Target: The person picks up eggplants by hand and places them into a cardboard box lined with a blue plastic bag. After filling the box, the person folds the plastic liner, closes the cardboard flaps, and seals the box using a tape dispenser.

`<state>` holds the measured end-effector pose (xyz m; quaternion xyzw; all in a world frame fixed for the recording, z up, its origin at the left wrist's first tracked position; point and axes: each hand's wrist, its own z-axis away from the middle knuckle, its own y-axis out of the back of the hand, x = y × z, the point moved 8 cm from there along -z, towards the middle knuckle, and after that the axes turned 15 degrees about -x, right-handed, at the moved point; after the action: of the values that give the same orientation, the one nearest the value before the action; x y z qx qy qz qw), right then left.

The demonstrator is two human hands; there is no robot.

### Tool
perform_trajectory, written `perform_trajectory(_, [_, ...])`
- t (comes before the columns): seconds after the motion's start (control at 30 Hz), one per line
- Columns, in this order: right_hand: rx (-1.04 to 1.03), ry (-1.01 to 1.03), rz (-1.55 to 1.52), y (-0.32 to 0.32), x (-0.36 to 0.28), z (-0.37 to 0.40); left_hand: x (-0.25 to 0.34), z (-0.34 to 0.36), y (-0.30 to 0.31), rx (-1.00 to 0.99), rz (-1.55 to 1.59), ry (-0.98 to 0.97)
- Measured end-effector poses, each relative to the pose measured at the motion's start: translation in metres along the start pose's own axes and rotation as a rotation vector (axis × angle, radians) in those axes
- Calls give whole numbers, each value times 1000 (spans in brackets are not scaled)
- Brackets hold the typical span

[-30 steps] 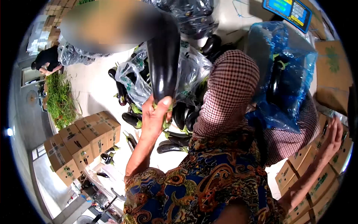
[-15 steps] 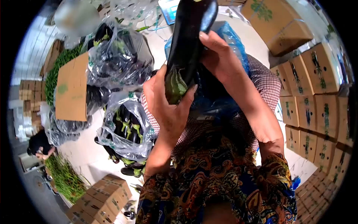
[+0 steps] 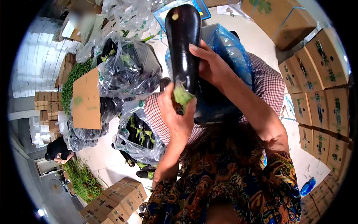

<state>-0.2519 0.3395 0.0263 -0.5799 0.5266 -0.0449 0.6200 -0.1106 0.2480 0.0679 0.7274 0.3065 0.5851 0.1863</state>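
Observation:
A large, glossy dark purple eggplant [image 3: 182, 44] is held up in front of me, its green stem cap towards my body. My left hand [image 3: 175, 115] is wrapped round the cap end, thumb on one side and fingers on the other. Higher up, my right hand [image 3: 212, 65] grips its right side, with the thumb lying on the skin and the other fingers hidden behind. Below the eggplant, between my knees, is a container lined with a blue plastic bag [image 3: 233, 52]; its contents are mostly in shadow.
To the left stand clear bags of eggplants [image 3: 138, 130], a cardboard flap [image 3: 86, 99] and heaps of green peppers [image 3: 84, 179]. Stacked cartons [image 3: 320, 100] line the right side. A blue-edged scale [image 3: 205, 10] lies beyond the eggplant. A person [image 3: 59, 149] bends at far left.
The eggplant has tilted and come lower in view, showing its whole rounded end. Both hands still hold it, and the left has turned slightly about the cap. My view has shifted a little.

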Motion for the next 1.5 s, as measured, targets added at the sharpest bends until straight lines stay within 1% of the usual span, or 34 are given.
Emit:
perform_trajectory(0.07, [98, -45, -28, 7, -4, 13, -10, 0, -9, -154, 196, 68])
perform_trajectory(0.1, [77, -29, -40, 9, -6, 16, -15, -4, -14, -200, 329, 69])
perform_trajectory(0.2, [-36, -34, -85, 5, -12, 25, -19, -21, -14, -168, 465, 95])
perform_trajectory(0.23, [-72, -63, -85, 7, -10, 28, -13, -28, -11, -151, 459, 118])
perform_trajectory(0.27, [-95, -63, -66, 6, -10, 29, -16, -35, -10, -159, 463, 115])
perform_trajectory(0.33, [-147, -66, -30, -1, -11, 32, -3, -46, -6, -146, 518, 114])
perform_trajectory(0.43, [-243, -61, -27, -11, -12, 32, 13, -60, -2, -130, 571, 56])
perform_trajectory(0.47, [-272, -55, -30, -14, -11, 31, 16, -62, 0, -119, 558, 72])
perform_trajectory(0.53, [-287, -59, -19, -16, -11, 32, 17, -63, 3, -98, 530, 103])
perform_trajectory(0.57, [-292, -57, -12, -17, -13, 32, 16, -64, 2, -78, 527, 66])
perform_trajectory(0.67, [-305, -13, 35, -23, -21, 31, 18, -64, 1, -90, 516, 60])
perform_trajectory(0.77, [-245, -29, 200, -28, -31, 30, 27, -75, 2, -111, 520, 33])
perform_trajectory(0.83, [-243, -12, 455, -37, -46, 23, 29, -86, -1, -115, 570, 48])
perform_trajectory(0.87, [-233, -11, 576, -39, -52, 20, 18, -94, -1, -129, 567, 71])
perform_trajectory(0.93, [-210, -131, 741, -35, -51, 20, -6, -103, -16, -165, 838, 270])
perform_trajectory(1.0, [-163, -27, 754, -16, -45, 28, -19, -107, -35, -230, 945, 367])
perform_trajectory(1.07, [-295, 147, 1023, -1, -42, 56, -49, -104, -60, -340, 899, 498])
perform_trajectory(1.1, [-355, 226, 1175, 9, -37, 76, -57, -100, -74, -397, 955, 558])
perform_trajectory(1.13, [-415, 308, 1324, 4, -38, 86, -65, -96, -89, -455, 1008, 619])
perform_trajectory(1.17, [-217, -42, 1134, 34, -27, 82, -89, -89, -105, -362, 963, 740])
perform_trajectory(1.2, [-23, -375, 918, 50, -18, 87, -95, -83, -122, -369, 1060, 791])
perform_trajectory(1.23, [167, -691, 680, 60, -7, 103, -105, -80, -133, -374, 1032, 845])
perform_trajectory(1.3, [50, -483, 870, 31, -28, 115, -129, -79, -154, -393, 988, 946])
perform_trajectory(1.37, [9, -408, 1029, 39, -30, 127, -135, -82, -168, -405, 943, 977])
perform_trajectory(1.4, [26, -440, 1101, 66, -14, 129, -139, -85, -174, -408, 921, 991])
perform_trajectory(1.43, [14, -505, 1146, 72, -10, 132, -144, -89, -190, -447, 1055, 970])
perform_trajectory(1.47, [-2, -571, 1190, 79, -5, 136, -156, -89, -199, -455, 1027, 985])
perform_trajectory(1.5, [-48, -674, 1202, 71, -9, 143, -166, -89, -209, -466, 1000, 1000])
